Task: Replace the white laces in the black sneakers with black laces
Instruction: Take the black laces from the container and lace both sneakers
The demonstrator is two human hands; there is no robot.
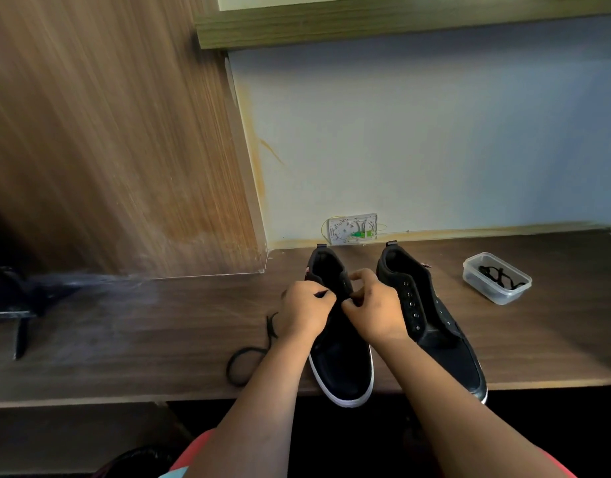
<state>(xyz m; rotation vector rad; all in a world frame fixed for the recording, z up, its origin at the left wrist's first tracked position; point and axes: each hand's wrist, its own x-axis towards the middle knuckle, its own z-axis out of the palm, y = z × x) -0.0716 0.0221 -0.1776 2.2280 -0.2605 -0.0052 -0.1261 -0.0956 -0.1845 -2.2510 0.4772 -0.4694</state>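
Note:
Two black sneakers with white soles stand on the wooden desk, toes toward me. Over the eyelets of the left sneaker point(342, 367), my left hand point(306, 310) pinches a black lace end. My right hand point(374, 310) pinches at the same sneaker's eyelet area; what it holds is hidden by the fingers. A black lace point(249, 355) trails from under my left hand and loops on the desk to the left. The right sneaker point(435, 326) has bare eyelets and no lace.
A clear plastic tub point(497, 277) holding another black lace sits at the right of the desk point(159, 322). A white wall outlet point(352, 229) is behind the shoes. A wooden panel rises at the left. The sneaker toes overhang the desk's front edge.

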